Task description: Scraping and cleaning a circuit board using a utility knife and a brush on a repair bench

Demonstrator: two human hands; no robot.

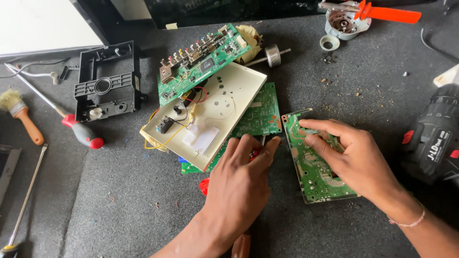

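My right hand [351,160] presses down on a green circuit board [313,169] lying flat on the dark, gritty work mat [119,200], index finger stretched along its upper edge and the other fingers curled over its face, which seems to pin the thin, stiff card so it cannot slide. My left hand [239,177] rests just beside it, fingers close together and bent over a red-handled tool [204,186] that I can see only in part; whether they pinch it or merely cover it, I cannot tell. To the left of that hand lies a loose pile: a cream metal cover [224,102] turned inside up, with red, yellow and black wires [184,110] trailing across it, propped on two more green boards, the top one [201,59] studded with coloured sockets. A black plastic frame [106,79] sits further left, near a red-and-black screwdriver [79,131] and a wooden-handled brush [21,117]. A black cordless drill [432,138] lies at my right, within reach, and an orange-bladed fan motor [354,16] sits at the far edge. Crumbs and dust speckle the mat.
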